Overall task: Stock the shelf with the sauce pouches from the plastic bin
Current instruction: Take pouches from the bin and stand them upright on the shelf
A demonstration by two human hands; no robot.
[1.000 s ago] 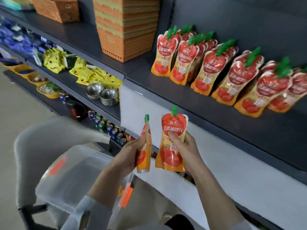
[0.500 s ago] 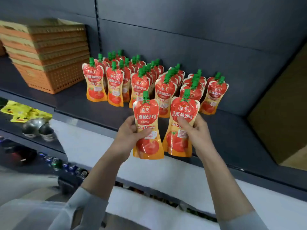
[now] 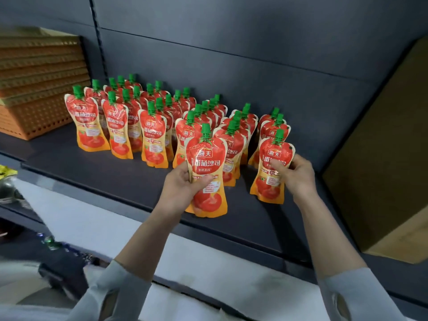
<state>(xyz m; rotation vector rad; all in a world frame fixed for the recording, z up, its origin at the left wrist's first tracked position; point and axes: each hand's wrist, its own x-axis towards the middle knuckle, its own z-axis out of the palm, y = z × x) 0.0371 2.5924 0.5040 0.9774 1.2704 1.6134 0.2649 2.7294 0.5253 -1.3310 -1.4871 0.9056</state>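
Observation:
Several rows of red-and-orange tomato sauce pouches (image 3: 152, 137) with green caps stand upright on the dark shelf (image 3: 97, 172). My left hand (image 3: 183, 184) grips one pouch (image 3: 207, 172) upright over the shelf's front, in front of the middle rows. My right hand (image 3: 294, 174) holds another pouch (image 3: 272, 167) by its right side, its base resting on the shelf at the front of the rightmost row. The plastic bin is out of view.
A stack of orange woven baskets (image 3: 34, 89) sits on the shelf to the left. A tan panel (image 3: 382, 158) closes the shelf on the right. Lower shelves with metal bowls (image 3: 7, 188) and cans lie at lower left.
The view turned from the bin up to the shelf. Both hands carried their pouches up and forward; the right pouch moved right and came down at the front of the rightmost row.

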